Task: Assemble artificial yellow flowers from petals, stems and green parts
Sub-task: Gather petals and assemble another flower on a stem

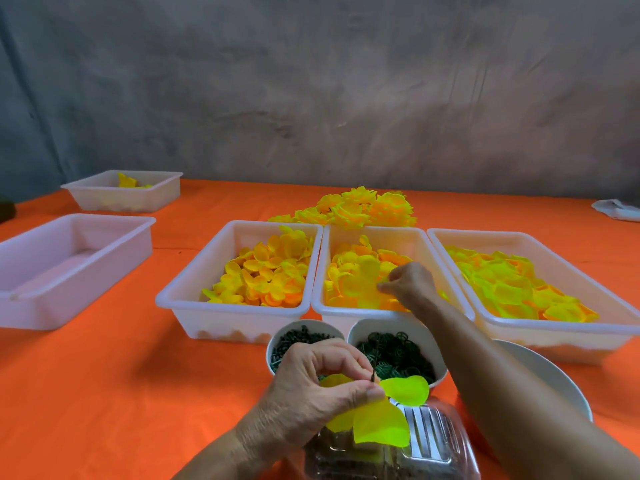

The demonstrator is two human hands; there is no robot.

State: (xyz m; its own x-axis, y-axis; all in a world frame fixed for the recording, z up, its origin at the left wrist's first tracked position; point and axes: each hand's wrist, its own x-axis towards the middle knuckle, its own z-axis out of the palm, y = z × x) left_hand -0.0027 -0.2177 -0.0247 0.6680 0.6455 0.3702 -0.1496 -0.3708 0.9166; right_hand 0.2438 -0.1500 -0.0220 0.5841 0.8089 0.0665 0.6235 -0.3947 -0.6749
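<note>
Orange cloth (104,393) covers the table in front of a grey wall, and your work sits near the middle of it. Your left hand (311,386) is closed in a pinch at the near edge, thumb and fingertips squeezed on a thin dark stem (374,372) with yellow petals (381,424) threaded on it; the petals fan out below and right of the pinch, over a clear box (433,441). Your right hand (410,284) reaches far into the middle tray (318,303), fingers curled down on the loose petal pile (353,282); whether it has one pinched yet you cannot tell.

These petals look like thin fabric: very light, floppy, easily creased, and likely to cling together in twos. Take one by its edge with fingertips only, and judge by feel that it is single. The stem looks stiff but slim, so keep the pinch tight just under the petals, leaving the tip free. Two bowls (394,355) of green parts sit between your hands; finished flowers (360,209) lie beyond the trays.
</note>
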